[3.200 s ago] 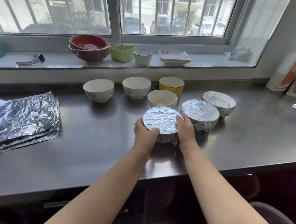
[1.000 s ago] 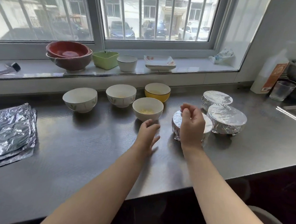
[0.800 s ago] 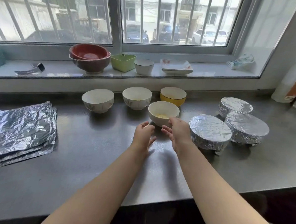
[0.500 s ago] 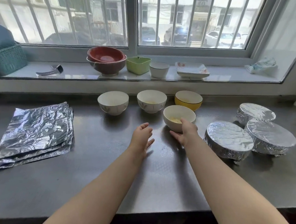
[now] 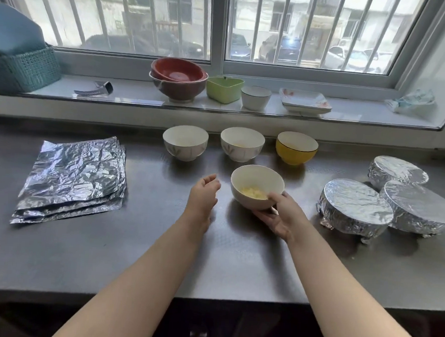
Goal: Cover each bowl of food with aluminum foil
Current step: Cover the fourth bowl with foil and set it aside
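The right hand (image 5: 278,214) has its grip around a white bowl (image 5: 256,187) holding pale yellow food, thumb on the near rim and fingers under the base, a little back from the middle of the steel counter (image 5: 210,266). The left hand (image 5: 204,193) hovers just beside the bowl, its grip loose and holding nothing. Along the counter's back edge stand three uncovered bowls: two white patterned bowls (image 5: 185,142) (image 5: 242,144) and a yellow bowl (image 5: 296,148). Toward the right edge sit three foil-covered bowls (image 5: 356,206) (image 5: 418,206) (image 5: 397,170), crowded together. A stack of foil sheets (image 5: 72,178) lies near the left edge. On the windowsill (image 5: 132,95) behind are red bowls (image 5: 178,78), a green dish (image 5: 224,89), a white cup (image 5: 255,97), square plates (image 5: 305,101) and a teal basket (image 5: 21,68). No brand, label or writing can be read on any of these things.
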`<act>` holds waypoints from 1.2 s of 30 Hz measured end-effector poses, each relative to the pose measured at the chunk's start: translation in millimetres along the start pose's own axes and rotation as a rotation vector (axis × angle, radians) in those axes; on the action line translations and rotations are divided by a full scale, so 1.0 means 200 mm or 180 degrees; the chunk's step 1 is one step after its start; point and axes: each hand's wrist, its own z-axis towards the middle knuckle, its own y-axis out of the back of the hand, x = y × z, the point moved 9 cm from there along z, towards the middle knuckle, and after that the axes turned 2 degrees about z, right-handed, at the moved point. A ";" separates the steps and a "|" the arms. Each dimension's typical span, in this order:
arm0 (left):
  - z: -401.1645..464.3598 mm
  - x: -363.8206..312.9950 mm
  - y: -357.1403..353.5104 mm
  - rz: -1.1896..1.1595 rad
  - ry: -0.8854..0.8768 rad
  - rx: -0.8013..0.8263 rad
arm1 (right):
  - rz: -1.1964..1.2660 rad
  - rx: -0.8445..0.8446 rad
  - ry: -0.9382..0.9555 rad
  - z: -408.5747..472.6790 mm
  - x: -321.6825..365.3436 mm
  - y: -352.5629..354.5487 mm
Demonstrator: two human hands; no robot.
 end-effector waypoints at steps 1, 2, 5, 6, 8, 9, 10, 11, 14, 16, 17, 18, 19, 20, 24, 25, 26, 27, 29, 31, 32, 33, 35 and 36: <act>0.00 0.00 0.05 0.0030 -0.0057 -0.0058 | -0.0036 0.0099 -0.0047 -0.03 -0.04 -0.02; 0.00 0.01 0.09 0.0049 -0.0102 -0.0125 | -0.0065 0.0191 -0.0101 -0.06 -0.07 -0.05; -0.02 0.02 0.22 0.0080 -0.0181 -0.0313 | -0.0260 0.0444 -0.0211 -0.14 -0.17 -0.13; -0.03 0.02 0.26 0.0102 -0.0204 -0.0355 | -0.0343 0.0518 -0.0236 -0.16 -0.19 -0.15; -0.05 0.00 0.32 0.0169 -0.0277 -0.0413 | -0.0539 0.0665 -0.0304 -0.21 -0.23 -0.20; -0.05 -0.01 0.35 0.0208 -0.0322 -0.0446 | -0.0719 0.0728 -0.0323 -0.22 -0.24 -0.22; -0.06 -0.02 0.38 0.0246 -0.0374 -0.0482 | -0.1016 0.0755 -0.0309 -0.23 -0.25 -0.23; -0.06 -0.04 0.41 0.0291 -0.0438 -0.0512 | -0.1404 0.0751 -0.0265 -0.23 -0.25 -0.24; -0.07 -0.14 0.51 0.0619 -0.0761 -0.0584 | -0.2471 0.0439 0.0068 -0.19 -0.18 -0.25; -0.06 -0.22 0.62 0.1180 -0.1040 -0.0726 | -0.2981 0.0138 0.0427 -0.17 -0.11 -0.27; -0.04 -0.25 0.69 0.1509 -0.1139 -0.0839 | -0.3213 0.0026 0.0638 -0.18 -0.07 -0.29; -0.02 -0.28 0.76 0.1830 -0.1190 -0.0973 | -0.3430 -0.0054 0.0854 -0.18 -0.04 -0.32; 0.01 -0.30 0.82 0.2132 -0.1196 -0.1113 | -0.3617 -0.0107 0.1069 -0.19 -0.02 -0.36; 0.04 -0.32 0.89 0.2408 -0.1168 -0.1258 | -0.3743 -0.0126 0.1248 -0.21 0.00 -0.40; 0.13 -0.33 1.08 0.3455 -0.0862 -0.1603 | -0.3822 0.0050 0.1813 -0.26 0.01 -0.54; 0.15 -0.32 1.11 0.3617 -0.0788 -0.1558 | -0.3800 0.0095 0.1876 -0.26 0.01 -0.56; 0.17 -0.31 1.14 0.3727 -0.0705 -0.1482 | -0.3791 0.0115 0.1925 -0.25 0.01 -0.58; 0.19 -0.29 1.16 0.3827 -0.0617 -0.1399 | -0.3793 0.0114 0.1972 -0.25 0.01 -0.58; 0.21 -0.26 1.20 0.4025 -0.0465 -0.1268 | -0.3780 0.0084 0.2029 -0.23 0.01 -0.58; 0.22 -0.24 1.21 0.4103 -0.0400 -0.1228 | -0.3726 0.0055 0.2056 -0.21 0.01 -0.57; 0.22 -0.23 1.22 0.4109 -0.0408 -0.1242 | -0.3695 0.0039 0.2074 -0.21 0.01 -0.56; 0.22 -0.23 1.23 0.4107 -0.0408 -0.1265 | -0.3671 0.0025 0.2088 -0.20 0.01 -0.56; 0.21 -0.24 1.25 0.4090 -0.0435 -0.1391 | -0.3639 0.0014 0.2101 -0.20 0.01 -0.54; 0.21 -0.24 1.26 0.4100 -0.0467 -0.1483 | -0.3627 0.0016 0.2099 -0.20 0.01 -0.54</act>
